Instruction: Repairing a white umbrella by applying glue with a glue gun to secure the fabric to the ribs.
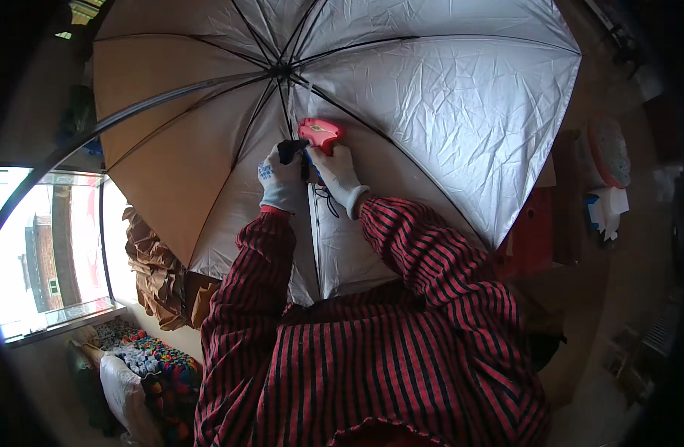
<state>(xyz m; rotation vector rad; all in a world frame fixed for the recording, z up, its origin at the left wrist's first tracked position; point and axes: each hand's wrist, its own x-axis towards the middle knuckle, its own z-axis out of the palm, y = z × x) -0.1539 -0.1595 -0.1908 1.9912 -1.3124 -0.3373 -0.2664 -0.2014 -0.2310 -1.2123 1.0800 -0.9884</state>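
While both gloved hands work up near the middle of the open umbrella, I log what shows. Left hand in a white glove, grip closed around a dark handle-like piece just below the hub, where the black ribs meet. Right hand, also in a white glove, grip clamped on a red plastic gun-shaped tool; its nose points up-left toward the rib running down from the hub. The two hands sit just beside each other, nearly touching, with the tool above the right knuckles. A thin dark cord or thread hangs below the right wrist against the silver lining; I can't tell what it joins to.

The umbrella fills the upper picture, silver inner side facing me, its left panels looking tan in shadow. Red-and-black striped sleeves come up from the lower edge.

At left, a bright window. Below it, crumpled brown paper or cloth and a heap of multicoloured stuff with a white bag beside it. At right, blurred: a round white-and-red object and a white-blue item, kind unclear.
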